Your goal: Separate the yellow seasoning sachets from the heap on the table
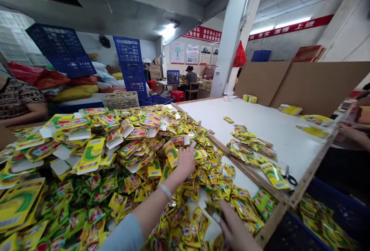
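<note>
My left hand (186, 160) reaches over the heap, its fingers bent down around a small printed carton (178, 140) with a white open flap; the fingertips are partly hidden. A yellow carton with a green curve (171, 154) lies just left of that hand. Low in the view, my right hand (231, 222) is blurred, with its thumb and fingers closed on a small sachet (214, 208). Around both hands spread loose yellow sachets (199, 222). Green sachets (95, 183) lie to the left, below many open cartons (91, 154).
A wooden rail (219, 143) divides the heap from a white tabletop (202, 110) holding sachets and black-handled scissors (290, 178). A blue crate (306, 239) stands lower right. Another person's hands (351, 131) are at the right edge; a person's arm (26, 112) shows at left.
</note>
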A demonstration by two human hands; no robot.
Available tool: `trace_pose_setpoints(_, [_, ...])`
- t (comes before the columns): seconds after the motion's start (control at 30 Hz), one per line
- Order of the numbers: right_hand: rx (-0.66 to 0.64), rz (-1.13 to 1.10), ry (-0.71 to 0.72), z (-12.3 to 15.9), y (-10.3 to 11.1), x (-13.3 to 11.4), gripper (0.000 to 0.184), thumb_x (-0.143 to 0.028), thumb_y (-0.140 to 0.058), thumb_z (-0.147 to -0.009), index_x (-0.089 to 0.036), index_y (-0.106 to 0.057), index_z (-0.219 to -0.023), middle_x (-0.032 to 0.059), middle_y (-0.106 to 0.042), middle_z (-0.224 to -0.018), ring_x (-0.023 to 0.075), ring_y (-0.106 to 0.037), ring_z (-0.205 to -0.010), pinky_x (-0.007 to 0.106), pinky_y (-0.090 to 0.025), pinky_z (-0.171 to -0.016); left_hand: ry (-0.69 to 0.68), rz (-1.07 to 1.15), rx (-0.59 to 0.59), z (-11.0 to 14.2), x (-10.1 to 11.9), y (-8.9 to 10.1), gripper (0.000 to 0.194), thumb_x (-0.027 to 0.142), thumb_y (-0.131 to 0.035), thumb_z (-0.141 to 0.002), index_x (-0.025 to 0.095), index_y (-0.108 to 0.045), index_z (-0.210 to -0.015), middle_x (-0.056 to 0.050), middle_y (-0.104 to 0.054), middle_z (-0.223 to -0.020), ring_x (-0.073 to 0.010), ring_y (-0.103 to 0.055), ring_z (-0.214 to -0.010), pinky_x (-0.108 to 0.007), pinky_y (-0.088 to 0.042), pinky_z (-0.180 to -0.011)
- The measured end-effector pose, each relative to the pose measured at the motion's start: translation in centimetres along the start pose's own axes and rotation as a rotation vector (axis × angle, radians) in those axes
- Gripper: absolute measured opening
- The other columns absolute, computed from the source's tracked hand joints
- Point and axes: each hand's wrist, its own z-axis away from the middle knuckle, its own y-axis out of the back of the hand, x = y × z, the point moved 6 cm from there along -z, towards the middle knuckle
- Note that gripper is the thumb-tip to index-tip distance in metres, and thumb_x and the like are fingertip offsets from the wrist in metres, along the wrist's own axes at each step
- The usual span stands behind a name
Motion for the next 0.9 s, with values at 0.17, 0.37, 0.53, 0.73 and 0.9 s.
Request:
trace_pose_setpoints(0.17, [0.280,-0.620,-0.099,-3.2,4.3,-5.7,0.032,-0.045,-0.058,-0.076,-0.024,-0.056,-0.100,0.0053,-0.063,-0.084,0.0183,-0.058,-0.066,0.027,-0.051,-0.056,0.103,0.407,-0.148,9.1,-0.8,2.1,0.032,0.026,-0.046,-0.080,0.015,-0.050,-0.110,-0.010,-0.062,-0.102,-0.0226,-0.059,-0.094,-0.037,-0.046,-0.085])
trace_pose_setpoints(0.37, [0.223,-0.718,0.067,-5.5,1.1,-13.7,0.022,-0.036,-0.058,-0.078,-0.025,-0.055,-0.098,0.0009,-0.055,-0.075,0.0122,-0.049,-0.052,0.024,-0.044,-0.045,0.291,0.977,-0.375,17.2,0.8,2.0,0.016,0.032,-0.059,-0.068,0.017,-0.053,-0.072,0.004,-0.050,-0.059,-0.0112,-0.050,-0.052,-0.024,-0.045,-0.053])
trace_pose_setpoints(0.53, [-0.066,-0.371,0.316,-4.3,0.4,-17.0,0.021,-0.016,-0.049,-0.081,-0.025,-0.059,-0.096,0.0059,-0.057,-0.093,0.0221,-0.054,-0.090,0.034,-0.046,-0.078,0.316,1.239,-0.374,18.9,0.9,2.9,0.022,0.028,-0.069,-0.062,0.017,-0.051,-0.066,0.005,-0.044,-0.058,-0.0083,-0.041,-0.052,-0.020,-0.035,-0.049])
trace_pose_setpoints(0.73, [-0.477,-0.015,0.265,-2.9,0.8,-18.2,0.050,0.000,-0.041,-0.073,-0.031,-0.059,-0.109,0.0028,-0.056,-0.094,0.0181,-0.055,-0.087,0.030,-0.043,-0.078,0.336,1.091,-0.372,20.5,0.0,1.7,0.014,0.019,-0.063,-0.065,0.017,-0.052,-0.073,0.005,-0.047,-0.063,-0.0099,-0.040,-0.059,-0.023,-0.036,-0.059])
trace_pose_setpoints(0.9, [-0.473,-0.142,0.189,-2.3,-0.4,-16.3,0.039,0.001,-0.043,-0.069,-0.021,-0.058,-0.096,0.0007,-0.060,-0.084,0.0146,-0.056,-0.077,0.023,-0.043,-0.069,0.361,1.125,-0.442,21.4,0.2,1.8,0.030,0.014,-0.064,-0.057,0.016,-0.055,-0.086,0.004,-0.051,-0.073,-0.0114,-0.043,-0.067,-0.025,-0.037,-0.067])
